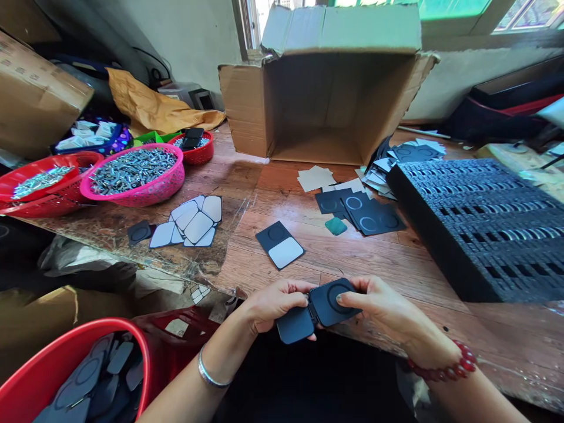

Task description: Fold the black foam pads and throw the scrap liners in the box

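Note:
Both hands hold a dark folding two-pad part (pixel 319 310) at the near edge of the wooden table (pixel 396 258). My left hand (pixel 275 302) pinches its lower left pad, fingers closed round it. My right hand (pixel 374 305) grips the right pad, which has a ring mark, thumb on top. A black-and-white two-square piece (pixel 280 244) lies on the table just beyond the hands. Further back lie dark ring-marked sheets (pixel 368 212) and a small teal pad (pixel 336 225).
A big open cardboard box (pixel 326 88) stands at the back. A black slotted tray (pixel 480 217) fills the right side. At left are a pink basket of metal parts (pixel 136 173), red baskets (pixel 39 185) and white pads (pixel 191 222). A red bin of dark parts (pixel 83 376) sits low left.

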Motion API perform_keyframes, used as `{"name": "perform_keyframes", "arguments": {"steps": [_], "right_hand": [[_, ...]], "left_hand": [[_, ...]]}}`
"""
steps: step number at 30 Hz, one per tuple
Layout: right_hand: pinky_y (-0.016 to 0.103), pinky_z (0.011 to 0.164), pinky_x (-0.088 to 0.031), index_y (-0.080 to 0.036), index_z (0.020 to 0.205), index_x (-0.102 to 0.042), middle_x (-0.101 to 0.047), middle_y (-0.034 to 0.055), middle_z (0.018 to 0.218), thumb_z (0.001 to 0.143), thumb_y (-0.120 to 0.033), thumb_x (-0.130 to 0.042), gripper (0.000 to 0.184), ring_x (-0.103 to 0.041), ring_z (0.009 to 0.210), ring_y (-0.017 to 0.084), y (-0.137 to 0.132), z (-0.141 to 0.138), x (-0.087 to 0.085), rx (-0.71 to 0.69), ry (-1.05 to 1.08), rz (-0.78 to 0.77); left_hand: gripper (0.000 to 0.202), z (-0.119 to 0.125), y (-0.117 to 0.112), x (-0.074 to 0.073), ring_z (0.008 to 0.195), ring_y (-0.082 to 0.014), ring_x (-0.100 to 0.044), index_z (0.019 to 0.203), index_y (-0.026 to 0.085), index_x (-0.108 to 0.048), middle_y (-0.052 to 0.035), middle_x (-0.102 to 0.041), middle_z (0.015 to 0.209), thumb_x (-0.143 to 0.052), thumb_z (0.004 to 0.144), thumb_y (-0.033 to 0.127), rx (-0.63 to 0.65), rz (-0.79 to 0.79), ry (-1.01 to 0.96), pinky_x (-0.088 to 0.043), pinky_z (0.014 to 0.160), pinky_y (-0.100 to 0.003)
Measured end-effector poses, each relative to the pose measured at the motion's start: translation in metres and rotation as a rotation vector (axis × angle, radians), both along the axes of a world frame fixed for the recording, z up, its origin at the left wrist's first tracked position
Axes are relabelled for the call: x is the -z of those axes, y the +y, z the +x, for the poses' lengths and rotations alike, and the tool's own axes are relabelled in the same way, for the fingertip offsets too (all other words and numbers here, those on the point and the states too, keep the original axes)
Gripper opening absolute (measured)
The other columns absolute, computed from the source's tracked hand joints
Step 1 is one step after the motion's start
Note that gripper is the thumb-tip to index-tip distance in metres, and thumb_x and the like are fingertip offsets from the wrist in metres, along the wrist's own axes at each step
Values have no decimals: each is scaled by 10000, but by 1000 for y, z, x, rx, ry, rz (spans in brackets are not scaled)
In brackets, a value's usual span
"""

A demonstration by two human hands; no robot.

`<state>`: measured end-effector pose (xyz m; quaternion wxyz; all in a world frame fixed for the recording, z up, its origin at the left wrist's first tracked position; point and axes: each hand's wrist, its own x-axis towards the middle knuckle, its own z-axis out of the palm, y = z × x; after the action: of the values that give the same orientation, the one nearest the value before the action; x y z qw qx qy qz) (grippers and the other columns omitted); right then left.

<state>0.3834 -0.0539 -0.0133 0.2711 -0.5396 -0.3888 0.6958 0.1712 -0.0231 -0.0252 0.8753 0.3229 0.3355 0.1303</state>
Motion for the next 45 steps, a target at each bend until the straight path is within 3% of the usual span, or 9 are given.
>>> {"name": "perform_keyframes", "arguments": {"steps": [9, 14, 19, 29, 40, 45], "right_hand": [[209, 443, -351, -132, 800, -732, -691, 18, 633, 696, -308, -700, 207, -528, 491, 106, 1, 2, 5, 7, -55, -1], [213, 489, -389, -145, 745, -732, -684, 4, 627, 667, -278, -700, 157, -537, 519, 107, 2, 0, 0, 9, -21, 7], [197, 426, -345, -137, 734, -726, -674, 1, 607, 656, -280, -696, 166, -505, 479, 91, 2, -2, -4, 18, -54, 1], [192, 406, -346, -120, 769, -715, -688, 24, 631, 701, -282, -681, 180, -514, 470, 92, 0, 0, 2, 7, -71, 16], [256, 609, -494, -121, 808, -724, -741, 47, 729, 680, -298, -659, 228, -644, 634, 168, 1, -2, 2, -9, -120, 79], [288, 621, -487, -151, 773, -707, -712, 40, 724, 711, -305, -599, 197, -636, 671, 194, -2, -5, 1, -15, -295, 242]], "left_hand": [[406, 0, 0, 1, 681, -169, -691, 1092, 153, -694, -74, -728, 803, -636, 691, 166, 2, 10, -6, -581, 602, -272], [420, 0, -1, 1, 675, -167, -686, 1099, 160, -698, -73, -726, 793, -633, 684, 170, 3, 18, 0, -585, 596, -274], [434, 1, 0, 1, 642, -162, -675, 1114, 152, -696, -66, -711, 753, -631, 685, 162, -5, 8, 5, -592, 596, -294], [412, 2, -1, 0, 647, -168, -679, 1103, 146, -701, -73, -715, 758, -635, 697, 161, -21, 11, 11, -593, 595, -297], [384, 5, -4, -3, 628, -154, -665, 1085, 147, -708, -65, -706, 754, -691, 716, 249, -60, 56, 72, -577, 561, -263], [413, 10, -7, -5, 591, -151, -647, 1083, 152, -719, -46, -700, 707, -692, 681, 241, -127, 87, 171, -564, 526, -257]]}}
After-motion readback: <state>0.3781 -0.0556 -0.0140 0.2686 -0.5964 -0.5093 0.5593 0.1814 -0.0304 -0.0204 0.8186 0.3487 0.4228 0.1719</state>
